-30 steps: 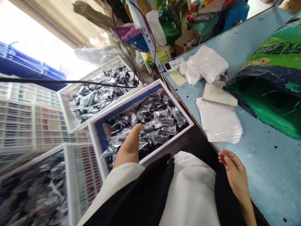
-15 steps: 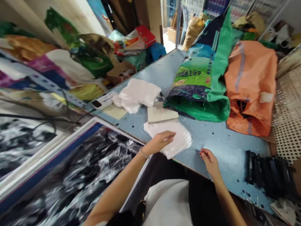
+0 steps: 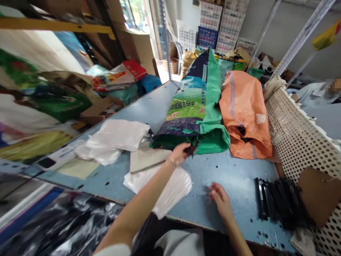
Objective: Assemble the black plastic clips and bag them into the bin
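At the mouth of the green and blue woven sack [image 3: 186, 103], my left hand [image 3: 180, 153] is closed around a small dark object [image 3: 191, 150] that is too blurred to name. My right hand [image 3: 218, 199] hovers over the blue-grey table with its fingers apart and nothing in them. White plastic bags [image 3: 170, 188] lie fanned beneath my left forearm, next to a flat beige board [image 3: 146, 158]. An orange sack [image 3: 246, 113] with an open mouth lies right of the green one.
Black items [image 3: 279, 201] lie in a row at the right, beside a perforated panel [image 3: 295, 131]. More white bags [image 3: 117, 137] are at the left. Wrapped dark items [image 3: 66, 224] fill a bin below. A person is partly visible at the far right.
My left hand has moved forward from above the white bags to the green sack's mouth and now holds a dark object. The view has turned to the right and tilted up.
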The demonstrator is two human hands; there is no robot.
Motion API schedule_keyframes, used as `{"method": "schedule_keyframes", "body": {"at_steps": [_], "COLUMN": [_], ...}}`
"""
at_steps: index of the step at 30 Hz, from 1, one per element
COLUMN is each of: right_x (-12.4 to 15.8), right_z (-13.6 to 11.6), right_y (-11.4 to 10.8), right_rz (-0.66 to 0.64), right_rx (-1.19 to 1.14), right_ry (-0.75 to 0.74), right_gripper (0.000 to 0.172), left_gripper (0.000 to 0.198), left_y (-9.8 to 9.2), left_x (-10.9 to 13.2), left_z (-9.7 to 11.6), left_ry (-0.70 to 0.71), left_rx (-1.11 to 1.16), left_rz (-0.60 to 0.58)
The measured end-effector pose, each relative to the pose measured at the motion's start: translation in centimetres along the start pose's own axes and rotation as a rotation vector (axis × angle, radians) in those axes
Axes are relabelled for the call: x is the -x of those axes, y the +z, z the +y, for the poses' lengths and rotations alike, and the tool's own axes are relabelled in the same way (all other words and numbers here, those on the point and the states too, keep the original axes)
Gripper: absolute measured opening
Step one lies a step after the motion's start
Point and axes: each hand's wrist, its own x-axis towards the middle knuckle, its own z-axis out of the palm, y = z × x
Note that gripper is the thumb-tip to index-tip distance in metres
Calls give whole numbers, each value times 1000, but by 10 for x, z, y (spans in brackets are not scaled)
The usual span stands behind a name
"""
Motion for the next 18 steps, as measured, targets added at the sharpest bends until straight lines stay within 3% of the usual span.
{"method": "schedule_keyframes", "body": {"at_steps": [3, 5, 8, 12, 18], "right_x": [-19, -28, -27, -8, 9], "right_z": [-41, -66, -89, -102, -114], "right_y": [0, -4, -11, -19, -35], "right_rz": [34, 1, -87, -143, 0], "right_rx": [-290, -342, -219, 53, 488], "right_ry": [-121, -164, -162, -215, -457], "right_gripper": [71, 68, 56, 48, 31], "left_gripper": [44, 45, 59, 68, 63], "left_y": [38, 59, 76, 79, 75], "left_x": [60, 97, 126, 129, 144], "left_z": [-49, -71, -79, -64, -48], "left_ry": [-368, -550, -462, -266, -253], "left_rx": [322, 533, 536, 250, 187], "left_rz": [-235, -381, -481, -556, -479]}}
